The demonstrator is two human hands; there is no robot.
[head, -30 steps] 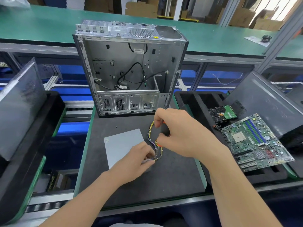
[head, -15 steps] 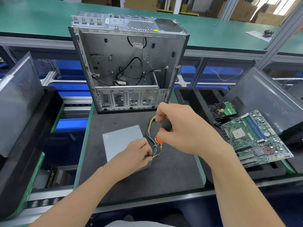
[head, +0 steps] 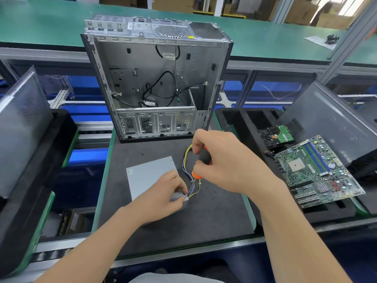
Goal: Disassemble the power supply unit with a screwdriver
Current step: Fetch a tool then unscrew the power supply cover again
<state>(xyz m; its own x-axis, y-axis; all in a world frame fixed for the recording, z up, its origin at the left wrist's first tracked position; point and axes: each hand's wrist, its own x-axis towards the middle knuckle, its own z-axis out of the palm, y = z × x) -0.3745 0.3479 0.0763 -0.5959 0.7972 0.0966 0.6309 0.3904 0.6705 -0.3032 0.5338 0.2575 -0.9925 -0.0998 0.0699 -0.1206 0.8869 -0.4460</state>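
1. Flat grey metal power supply unit (head: 149,176) lies centre frame on the dark counter (head: 214,221).
2. My left hand (head: 161,198) clasps its wired corner; my right hand (head: 224,162) grips the orange-black screwdriver (head: 204,158).
3. Judged rigid and weighty; hold the casing, never the multicoloured wires (head: 186,170).

Long green-topped bench (head: 51,25) runs across the back. Aluminium frame post (head: 346,33) slants up at right. Cardboard boxes (head: 302,11) stacked behind, daylight bright there. Blue surfaces (head: 87,113) under the bench.

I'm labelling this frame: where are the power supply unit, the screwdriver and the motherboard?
power supply unit (head: 151,174), head view, bare grey top panel.
screwdriver (head: 204,157), head view, black part of handle.
motherboard (head: 314,170), head view, middle of the board.
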